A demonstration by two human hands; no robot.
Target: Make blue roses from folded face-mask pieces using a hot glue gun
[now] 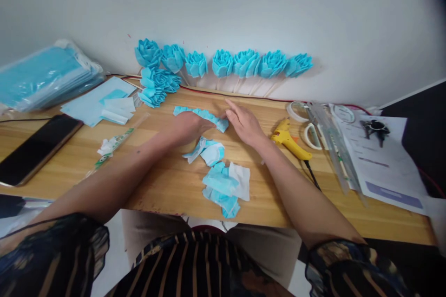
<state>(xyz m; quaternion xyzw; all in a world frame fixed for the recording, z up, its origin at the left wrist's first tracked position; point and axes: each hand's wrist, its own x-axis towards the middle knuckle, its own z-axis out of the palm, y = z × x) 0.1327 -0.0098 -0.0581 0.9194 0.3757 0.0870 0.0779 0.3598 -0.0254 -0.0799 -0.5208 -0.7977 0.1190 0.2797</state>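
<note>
A light-blue strip with a scalloped edge (202,113), of thin mask-like fabric, lies across the middle of the wooden table. My left hand (190,127) is on it from the near side, fingers bent and pressed together on its lower edge; the fingertips are partly hidden. At the strip's right end is my right hand (245,123), its fingers stretched out and tilted toward the strip. Whether that hand touches the strip I cannot tell. Just below my left hand lie cut blue-and-white scraps (212,151), with a larger crumpled pile (223,185) nearer the table's front edge.
Blue fabric flowers on sticks (246,62) lean along the wall. On the left are a bag of masks (49,74), flat blue sheets (94,102) and a phone (38,148). To the right lie a yellow glue gun (291,139), scissors (313,137), papers (379,167) and keys (375,129).
</note>
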